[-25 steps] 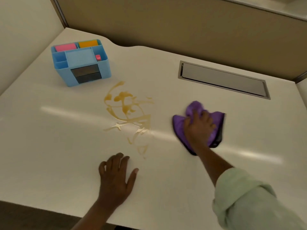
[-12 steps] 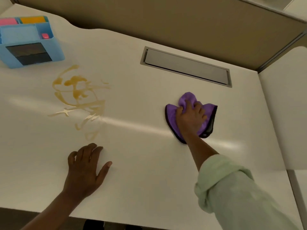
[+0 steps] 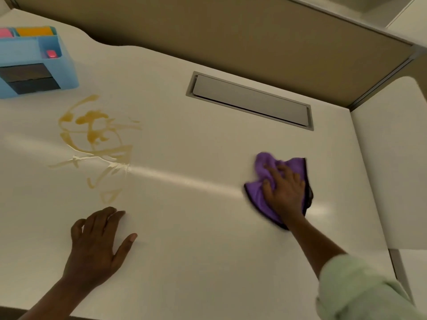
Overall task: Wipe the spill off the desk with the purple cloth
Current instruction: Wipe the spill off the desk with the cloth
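Note:
A yellow-brown spill point(image 3: 97, 139) is smeared in thin streaks on the white desk point(image 3: 184, 227), left of centre. The purple cloth point(image 3: 263, 167), bunched and dark-edged, lies on the desk well to the right of the spill. My right hand point(image 3: 285, 190) presses on top of the cloth with fingers spread and curled into it. My left hand point(image 3: 97, 245) rests flat on the desk just in front of the spill, fingers apart, holding nothing.
A blue desk organiser point(image 3: 34, 63) with pink and orange items stands at the far left, behind the spill. A grey cable hatch point(image 3: 249, 100) is set into the desk at the back. A beige partition point(image 3: 208, 31) runs behind; another desk panel point(image 3: 392, 158) adjoins on the right.
My right hand has kept its hold on the cloth, which sits a little farther right of the spill than before. The view has shifted. The left hand stays planted on the desk.

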A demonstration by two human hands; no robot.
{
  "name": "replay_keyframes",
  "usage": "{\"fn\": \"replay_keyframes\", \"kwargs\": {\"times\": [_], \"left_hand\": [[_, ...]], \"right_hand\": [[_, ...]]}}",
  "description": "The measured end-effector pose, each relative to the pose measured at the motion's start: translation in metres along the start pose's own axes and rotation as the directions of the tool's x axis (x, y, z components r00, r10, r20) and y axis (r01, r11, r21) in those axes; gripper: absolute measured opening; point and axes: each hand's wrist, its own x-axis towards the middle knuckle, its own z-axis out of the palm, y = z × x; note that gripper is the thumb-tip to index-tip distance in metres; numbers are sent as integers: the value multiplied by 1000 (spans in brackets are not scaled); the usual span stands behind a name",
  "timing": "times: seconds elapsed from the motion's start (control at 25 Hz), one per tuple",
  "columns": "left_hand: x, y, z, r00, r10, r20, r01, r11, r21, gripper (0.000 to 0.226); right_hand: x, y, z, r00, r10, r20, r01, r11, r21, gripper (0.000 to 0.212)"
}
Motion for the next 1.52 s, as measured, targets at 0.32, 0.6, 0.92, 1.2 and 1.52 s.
{"fn": "replay_keyframes", "kwargs": {"times": [0.32,0.6,0.92,1.2,1.52], "left_hand": [[-1,3,-1,999,26,-28,-27,999,-21,63],[-1,-1,-1,999,36,-13,-37,997,-61,63],[2,0,-4,998,56,-15,-57,996,-72,69],[8,-56,-26,979,-137,-150,97,965,-244,58],[69,-200,-34,919,-341,-198,348,937,5,59]], "right_hand": [[-39,-150,23,958,-270,100,253,955,156,55],[83,-71,31,977,-213,28,210,975,65,54],[98,-312,56,982,-182,50,172,974,149,52],[25,-221,32,728,-679,96,653,729,207,61],[110,-379,58,973,-197,122,180,974,138,55]]}}
